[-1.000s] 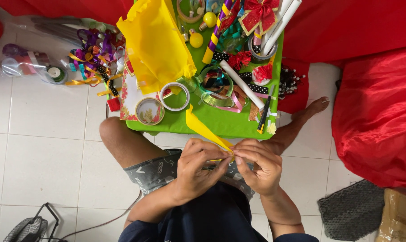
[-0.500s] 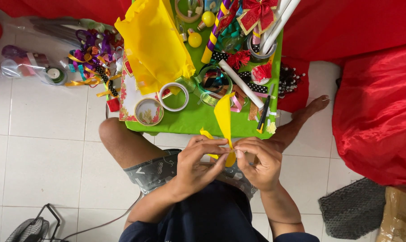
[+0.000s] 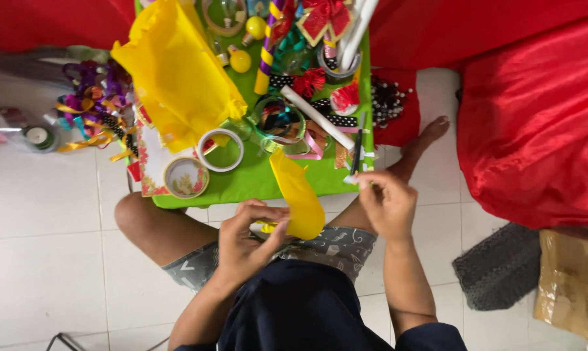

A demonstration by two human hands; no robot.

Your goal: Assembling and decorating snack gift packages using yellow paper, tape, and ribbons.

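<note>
Head view shows a seated person at a low green worktop (image 3: 242, 185) crowded with craft supplies. The left hand (image 3: 248, 244) has its grip closed around the lower end of a yellow paper strip (image 3: 297, 195), which now stands curled upward off the lap, just off the worktop's near edge. Half a second ago both hands pinched that strip together; the right hand (image 3: 388, 201) has since let go and moved to the worktop's near right corner, where its fingertips pinch a small pale item beside a black pen (image 3: 357, 151). What that item is cannot be told. The shift suggests the folding pause has given way to fetching a tool or fastener for the strip.

Behind, a large sheet of yellow tissue paper (image 3: 177, 78) covers the worktop's far left part. Two tape rolls (image 3: 203, 162) sit near the near left corner, a white tube (image 3: 317, 117) lies diagonally at centre, and red bows (image 3: 323, 16) crowd the far edge. Loose ribbons (image 3: 89, 107) spill onto the tiled floor (image 3: 47, 247) off the left edge, and red fabric (image 3: 534, 117) fills the right.
</note>
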